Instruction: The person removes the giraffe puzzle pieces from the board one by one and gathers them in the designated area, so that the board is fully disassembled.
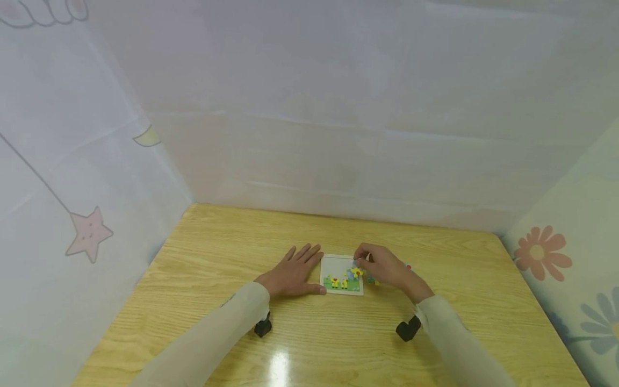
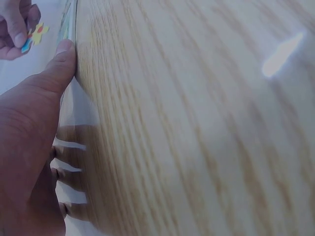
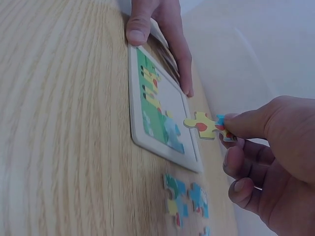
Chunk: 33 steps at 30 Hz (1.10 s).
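A white-rimmed puzzle board (image 1: 342,292) lies on the table, its lower part filled with green, yellow and blue pieces, its upper part bare white. Along its left side rests my left hand (image 1: 292,275), palm down with fingers spread; the thumb touches the near left corner. Between thumb and fingertips, my right hand (image 1: 383,267) pinches a yellow puzzle piece (image 3: 205,126) with red and blue parts, held above the board's right side. In the right wrist view, a loose green-and-blue puzzle piece (image 3: 176,197) and a blue one (image 3: 198,198) lie beside the board, below the right hand.
The wooden table (image 1: 309,344) meets pale printed cloth walls (image 1: 309,161) at the back and sides. Black wrist devices (image 1: 263,326) show at both cuffs. A small red-and-blue piece (image 1: 408,266) peeks out behind the right wrist.
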### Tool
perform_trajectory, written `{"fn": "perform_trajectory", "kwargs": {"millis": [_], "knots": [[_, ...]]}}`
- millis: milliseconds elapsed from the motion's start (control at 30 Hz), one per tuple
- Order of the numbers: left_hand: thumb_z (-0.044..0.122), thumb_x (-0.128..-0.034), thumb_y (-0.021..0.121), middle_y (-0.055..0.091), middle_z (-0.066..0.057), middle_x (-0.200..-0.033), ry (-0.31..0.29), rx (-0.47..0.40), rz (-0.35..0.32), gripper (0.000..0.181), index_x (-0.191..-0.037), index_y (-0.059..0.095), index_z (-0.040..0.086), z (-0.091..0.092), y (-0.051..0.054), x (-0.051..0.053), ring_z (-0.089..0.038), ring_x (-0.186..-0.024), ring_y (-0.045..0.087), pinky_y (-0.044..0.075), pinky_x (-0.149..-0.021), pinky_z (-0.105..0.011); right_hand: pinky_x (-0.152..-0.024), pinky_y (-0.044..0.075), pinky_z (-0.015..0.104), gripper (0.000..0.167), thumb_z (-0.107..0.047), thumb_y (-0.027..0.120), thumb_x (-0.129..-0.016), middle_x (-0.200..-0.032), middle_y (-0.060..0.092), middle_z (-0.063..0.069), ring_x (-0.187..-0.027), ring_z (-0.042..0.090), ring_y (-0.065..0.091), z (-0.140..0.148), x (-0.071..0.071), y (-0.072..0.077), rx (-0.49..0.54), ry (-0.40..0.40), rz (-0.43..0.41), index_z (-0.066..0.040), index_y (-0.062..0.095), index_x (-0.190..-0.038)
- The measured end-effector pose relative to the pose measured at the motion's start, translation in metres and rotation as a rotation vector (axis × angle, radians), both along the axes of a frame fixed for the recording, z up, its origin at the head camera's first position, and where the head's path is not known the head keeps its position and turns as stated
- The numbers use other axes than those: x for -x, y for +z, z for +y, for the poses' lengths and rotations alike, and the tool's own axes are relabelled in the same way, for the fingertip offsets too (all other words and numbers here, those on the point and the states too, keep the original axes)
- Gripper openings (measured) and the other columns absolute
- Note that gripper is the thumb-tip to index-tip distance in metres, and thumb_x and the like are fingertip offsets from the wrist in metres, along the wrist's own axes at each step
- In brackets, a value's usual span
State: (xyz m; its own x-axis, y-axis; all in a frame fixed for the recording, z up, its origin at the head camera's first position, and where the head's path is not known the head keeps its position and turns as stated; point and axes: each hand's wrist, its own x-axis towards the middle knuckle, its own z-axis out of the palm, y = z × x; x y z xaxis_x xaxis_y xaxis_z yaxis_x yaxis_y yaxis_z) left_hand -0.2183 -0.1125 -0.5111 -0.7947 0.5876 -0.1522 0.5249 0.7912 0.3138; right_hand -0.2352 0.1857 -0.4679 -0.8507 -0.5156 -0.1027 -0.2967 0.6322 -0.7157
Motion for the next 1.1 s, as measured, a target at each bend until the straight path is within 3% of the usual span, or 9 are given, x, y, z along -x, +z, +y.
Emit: {"fn": "perform_trajectory", "kwargs": {"millis": [200, 500, 733, 1100], "knots": [[0.077, -0.099, 0.052, 0.011, -0.01, -0.182, -0.012, 0.0, 0.012, 0.103, -0.172, 0.02, 0.011, -0.001, -0.001, 0.0, -0.036, -0.17, 0.01, 0.012, -0.136, -0.064, -0.059, 0.048, 0.023, 0.015, -0.015, 0.059, -0.11, -0.103, 0.071, 0.007, -0.066, 0.01, 0.05, 0.015, -0.004, -0.004, -0.011, 0.004, 0.002, -0.005, 0.069, -0.114], [0.075, -0.0997, 0.053, 0.009, -0.009, -0.182, -0.013, -0.002, 0.003, 0.103, -0.172, 0.019, 0.011, -0.002, -0.002, 0.0, -0.035, -0.17, 0.008, 0.01, -0.137, -0.064, -0.068, 0.052, 0.024, 0.011, -0.012, 0.059, -0.109, -0.1, 0.07, 0.006, -0.079, 0.013, 0.058, 0.041, -0.013, -0.005, -0.04, -0.01, 0.004, -0.006, 0.068, -0.112], [0.076, -0.0999, 0.051, 0.009, -0.009, -0.182, -0.017, -0.007, 0.002, 0.102, -0.172, 0.02, 0.011, -0.002, -0.001, 0.0, -0.035, -0.17, 0.008, 0.01, -0.136, -0.065, -0.065, 0.05, 0.024, 0.012, -0.013, 0.059, -0.11, -0.102, 0.069, 0.005, -0.073, 0.01, 0.055, 0.057, -0.017, -0.004, -0.058, -0.019, 0.018, -0.007, 0.068, -0.113], [0.074, -0.0997, 0.054, 0.01, -0.01, -0.182, -0.013, -0.015, 0.002, 0.102, -0.172, 0.021, 0.011, -0.002, -0.001, 0.0, -0.035, -0.17, 0.009, 0.01, -0.136, -0.065, -0.064, 0.05, 0.024, 0.012, -0.014, 0.061, -0.109, -0.101, 0.069, 0.006, -0.075, 0.011, 0.056, 0.072, -0.021, 0.0, -0.061, -0.049, 0.003, -0.006, 0.068, -0.114]]}}
